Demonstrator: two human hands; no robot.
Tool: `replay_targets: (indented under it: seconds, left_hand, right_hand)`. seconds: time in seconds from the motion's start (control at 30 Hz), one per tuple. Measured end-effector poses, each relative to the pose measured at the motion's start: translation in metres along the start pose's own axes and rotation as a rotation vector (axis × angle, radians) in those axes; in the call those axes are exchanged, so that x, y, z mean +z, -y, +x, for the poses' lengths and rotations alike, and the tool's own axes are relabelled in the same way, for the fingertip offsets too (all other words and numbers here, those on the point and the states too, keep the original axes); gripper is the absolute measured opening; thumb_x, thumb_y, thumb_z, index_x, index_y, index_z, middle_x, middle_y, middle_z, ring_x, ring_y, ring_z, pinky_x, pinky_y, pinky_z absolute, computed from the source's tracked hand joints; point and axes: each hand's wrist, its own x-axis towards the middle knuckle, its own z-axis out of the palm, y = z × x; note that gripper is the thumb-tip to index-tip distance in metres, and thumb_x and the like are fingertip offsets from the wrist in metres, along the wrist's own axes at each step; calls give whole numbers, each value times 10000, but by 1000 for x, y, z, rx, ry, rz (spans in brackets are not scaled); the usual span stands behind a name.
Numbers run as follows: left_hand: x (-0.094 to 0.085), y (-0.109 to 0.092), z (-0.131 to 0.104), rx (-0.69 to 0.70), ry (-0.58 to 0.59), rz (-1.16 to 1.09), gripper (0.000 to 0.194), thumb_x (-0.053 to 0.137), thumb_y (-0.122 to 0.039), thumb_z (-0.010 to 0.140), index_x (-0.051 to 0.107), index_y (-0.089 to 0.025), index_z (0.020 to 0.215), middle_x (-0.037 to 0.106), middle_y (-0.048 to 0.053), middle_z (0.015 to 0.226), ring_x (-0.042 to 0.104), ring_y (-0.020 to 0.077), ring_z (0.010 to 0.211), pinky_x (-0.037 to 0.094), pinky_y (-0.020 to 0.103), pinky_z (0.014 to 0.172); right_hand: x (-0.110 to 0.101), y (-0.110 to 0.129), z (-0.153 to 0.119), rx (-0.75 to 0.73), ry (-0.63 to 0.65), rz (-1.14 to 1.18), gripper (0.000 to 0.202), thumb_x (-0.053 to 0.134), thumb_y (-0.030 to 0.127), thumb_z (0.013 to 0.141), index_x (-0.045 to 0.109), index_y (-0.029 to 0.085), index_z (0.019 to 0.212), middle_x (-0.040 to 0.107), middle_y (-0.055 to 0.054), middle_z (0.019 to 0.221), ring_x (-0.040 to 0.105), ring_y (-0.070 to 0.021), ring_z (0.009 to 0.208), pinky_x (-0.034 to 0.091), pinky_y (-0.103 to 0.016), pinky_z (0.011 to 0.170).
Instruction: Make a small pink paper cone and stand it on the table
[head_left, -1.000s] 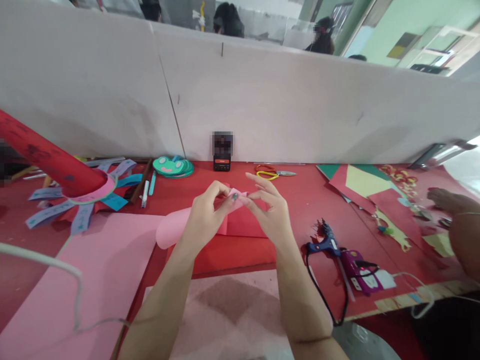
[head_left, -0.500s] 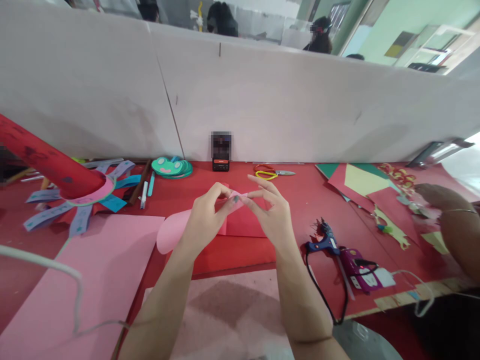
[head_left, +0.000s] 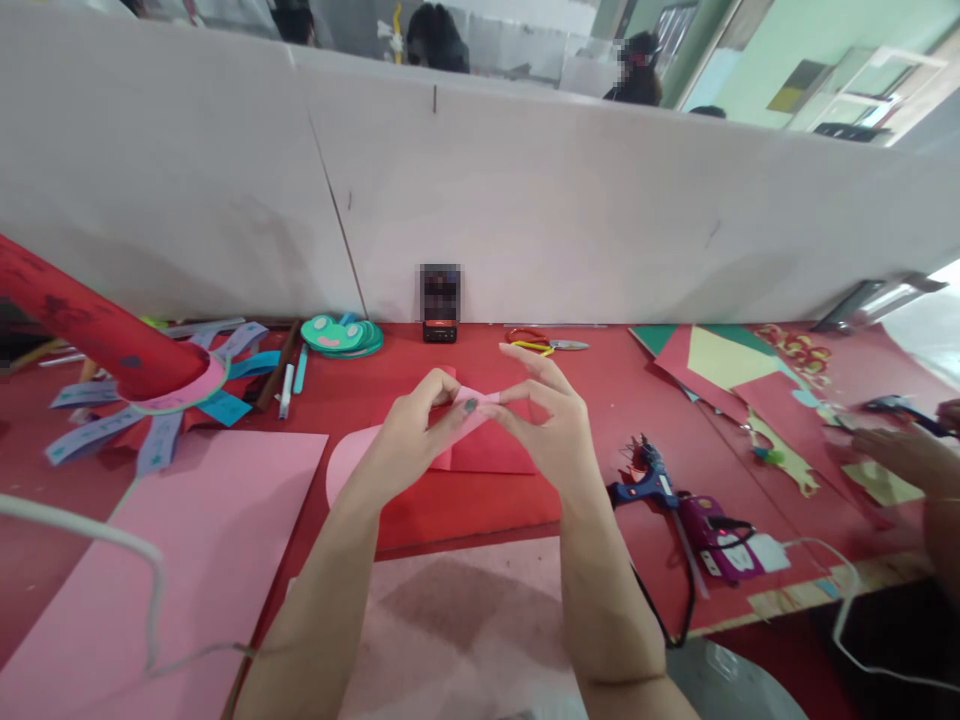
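A small piece of pink paper (head_left: 474, 394) is pinched between the fingertips of both hands, above the red table. My left hand (head_left: 420, 425) has thumb and fingers closed on its left end. My right hand (head_left: 551, 420) pinches the other end, its index finger raised. A rounded pink paper end (head_left: 349, 450) shows past my left wrist; whether it joins the held piece is hidden by the hand. Below the hands lies a folded red paper (head_left: 491, 450) on a red-orange sheet (head_left: 465, 515).
Scissors (head_left: 547, 343) and a phone (head_left: 440, 302) are by the white partition (head_left: 562, 200). A glue gun (head_left: 649, 480) and purple power strip (head_left: 716, 540) sit right. Leftward are green frog-face cutouts (head_left: 341, 337), a red tube (head_left: 97, 325) and pink sheet (head_left: 202, 540). A co-worker's hand (head_left: 896, 450) is far right.
My right hand has shifted slightly right, and more of the pink piece shows between my fingers. The rounded pink end has moved slightly right. The co-worker's hand now has a glue gun beside it.
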Motion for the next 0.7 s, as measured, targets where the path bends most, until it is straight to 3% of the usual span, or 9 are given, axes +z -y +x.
replay_targets:
  seconds: [0.33,0.6,0.7]
  left_hand:
    - [3,-18,-7,-3,-30,197,244,447,-450,881,482,-228,788,579,-43,721,513,114,608,382,236,573]
    - [-2,-19,-8,-29,-22,18,237,492,-447,856,505,-224,776,611,-20,780,602,141,722,458,246,611]
    - [-2,-18,-8,-21,-47,39,225,508,-439,850,518,-226,777,635,-20,800,618,148,760,467,247,635]
  right_hand:
    - [8,-3,-1,139,-25,78,99,623,313,810,707,261,814,603,-25,1232,539,-207,1173,398,-442,1052]
    - [0,-5,4,-47,27,69,84,644,288,798,672,241,735,586,-27,1264,486,-214,1234,401,-456,1038]
    - [0,-3,3,-52,20,58,66,652,280,791,686,243,748,591,-29,1257,497,-209,1223,399,-442,1041]
